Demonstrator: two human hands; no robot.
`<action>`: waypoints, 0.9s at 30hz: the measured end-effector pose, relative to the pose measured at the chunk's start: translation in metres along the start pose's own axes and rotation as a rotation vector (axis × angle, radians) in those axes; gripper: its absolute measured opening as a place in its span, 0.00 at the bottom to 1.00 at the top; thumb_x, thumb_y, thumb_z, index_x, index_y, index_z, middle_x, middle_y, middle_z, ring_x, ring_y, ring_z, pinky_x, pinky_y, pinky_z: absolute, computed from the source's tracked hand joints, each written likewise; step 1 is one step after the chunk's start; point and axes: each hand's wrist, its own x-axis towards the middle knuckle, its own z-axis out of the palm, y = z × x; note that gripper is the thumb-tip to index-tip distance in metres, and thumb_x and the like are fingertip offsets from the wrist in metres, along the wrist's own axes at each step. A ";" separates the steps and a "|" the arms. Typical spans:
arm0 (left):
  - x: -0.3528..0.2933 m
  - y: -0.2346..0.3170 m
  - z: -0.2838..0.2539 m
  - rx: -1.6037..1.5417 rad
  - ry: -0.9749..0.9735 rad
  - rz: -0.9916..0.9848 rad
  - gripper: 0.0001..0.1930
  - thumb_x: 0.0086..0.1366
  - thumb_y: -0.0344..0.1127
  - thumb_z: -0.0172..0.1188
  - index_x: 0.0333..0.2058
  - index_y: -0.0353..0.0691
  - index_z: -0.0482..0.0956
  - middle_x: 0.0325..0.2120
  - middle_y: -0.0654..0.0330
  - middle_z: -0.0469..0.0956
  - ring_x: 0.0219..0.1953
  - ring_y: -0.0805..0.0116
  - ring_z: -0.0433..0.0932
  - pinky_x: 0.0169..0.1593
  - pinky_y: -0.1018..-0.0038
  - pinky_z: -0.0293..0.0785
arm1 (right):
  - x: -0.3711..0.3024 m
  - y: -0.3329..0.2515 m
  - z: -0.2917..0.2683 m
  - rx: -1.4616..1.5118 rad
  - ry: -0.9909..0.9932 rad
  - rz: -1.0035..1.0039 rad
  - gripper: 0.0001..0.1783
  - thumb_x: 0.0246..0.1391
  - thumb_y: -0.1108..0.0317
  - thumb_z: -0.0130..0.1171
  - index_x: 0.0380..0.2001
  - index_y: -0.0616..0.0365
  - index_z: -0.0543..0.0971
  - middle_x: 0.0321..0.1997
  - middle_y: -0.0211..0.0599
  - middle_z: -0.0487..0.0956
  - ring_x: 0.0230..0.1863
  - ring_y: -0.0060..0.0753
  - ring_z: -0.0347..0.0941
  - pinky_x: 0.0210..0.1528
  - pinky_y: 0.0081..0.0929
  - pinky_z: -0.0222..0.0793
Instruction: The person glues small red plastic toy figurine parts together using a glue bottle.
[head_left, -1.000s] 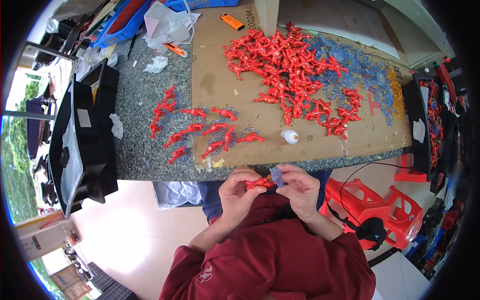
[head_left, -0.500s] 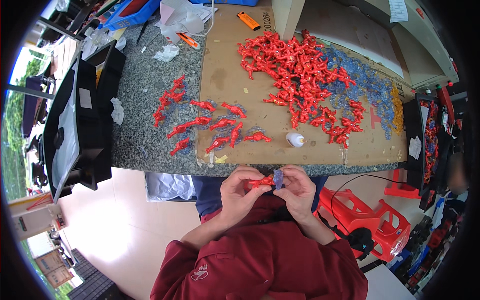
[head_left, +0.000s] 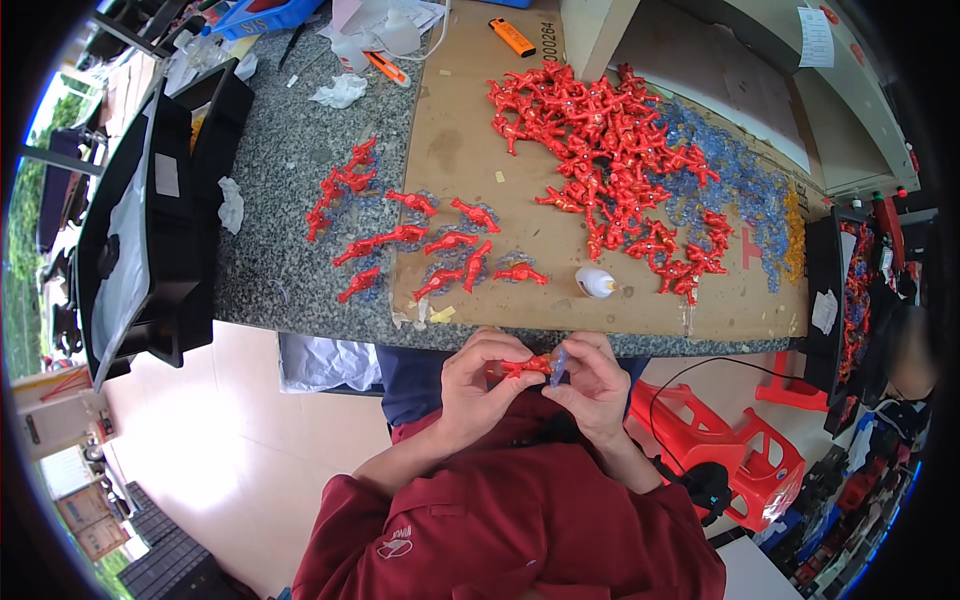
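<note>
Just off the table's front edge, my left hand [head_left: 478, 385] pinches a small red plastic figurine [head_left: 524, 367]. My right hand [head_left: 600, 392] has thumb and fingers closed on a translucent blue plastic piece [head_left: 558, 367], which meets the figurine's right end. Whether the two parts are fixed together I cannot tell. On the table above my hands lie several red figurines with blue pieces [head_left: 452, 241], spaced apart. A white squeeze bottle [head_left: 595, 282] with a narrow tip lies on the cardboard nearby.
A large heap of red figurines [head_left: 600, 130] covers the cardboard sheet [head_left: 455, 130], with blue pieces [head_left: 735, 160] and yellow pieces [head_left: 794, 225] to its right. An orange box [head_left: 512, 37] and an orange cutter [head_left: 388, 68] lie farther back. Black bins [head_left: 165, 240] stand left; red stools [head_left: 740, 450] are at lower right.
The blue piece has turned in my right fingers and now shows a narrower side against the figurine. My hands stay almost in place; the whole view has shifted slightly.
</note>
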 end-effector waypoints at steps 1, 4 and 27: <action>0.000 -0.001 -0.001 0.002 -0.017 0.025 0.13 0.46 0.23 0.68 0.31 0.37 0.76 0.30 0.58 0.75 0.33 0.72 0.72 0.33 0.80 0.71 | 0.001 -0.001 -0.001 -0.055 -0.028 0.015 0.25 0.37 0.85 0.64 0.44 0.68 0.72 0.47 0.38 0.65 0.44 0.28 0.69 0.44 0.24 0.71; -0.001 0.001 -0.003 -0.083 -0.039 -0.025 0.12 0.47 0.24 0.67 0.32 0.37 0.76 0.31 0.59 0.75 0.33 0.73 0.72 0.33 0.81 0.69 | 0.003 -0.003 -0.001 -0.139 -0.055 -0.062 0.23 0.36 0.83 0.66 0.41 0.66 0.74 0.44 0.39 0.68 0.39 0.26 0.70 0.39 0.21 0.71; 0.006 -0.009 -0.005 -0.208 -0.245 0.110 0.10 0.45 0.24 0.66 0.29 0.35 0.78 0.33 0.54 0.78 0.45 0.51 0.74 0.45 0.63 0.74 | -0.003 -0.025 0.000 -0.437 -0.057 -0.149 0.16 0.34 0.76 0.68 0.31 0.63 0.78 0.33 0.39 0.78 0.33 0.34 0.75 0.35 0.25 0.71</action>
